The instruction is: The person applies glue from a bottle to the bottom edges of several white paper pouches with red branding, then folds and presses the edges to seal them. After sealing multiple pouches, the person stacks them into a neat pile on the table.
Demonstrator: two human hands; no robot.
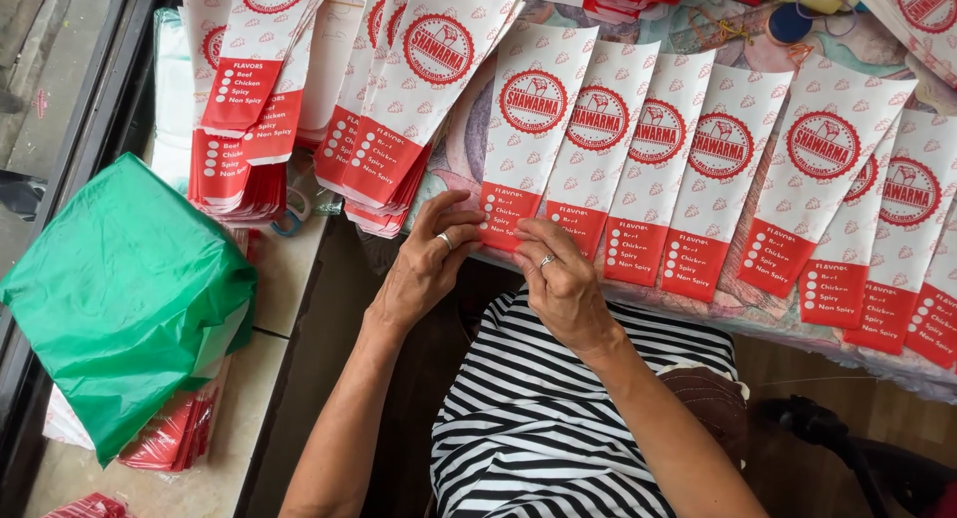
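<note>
Pinching the red bottom end of one white paper food sleeve (526, 129), left hand (424, 264) and right hand (560, 284) meet at the table's (758, 304) near edge.
Judged best: keep the fold square, fingertips close, neighbouring overlapped sleeves (718, 169) undisturbed.

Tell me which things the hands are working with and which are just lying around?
In use: left hand and right hand, both touching the paper sleeve at the end of the overlapping row of sleeves.

Lying about: green plastic bag, stacked sleeves, scissors.
</note>
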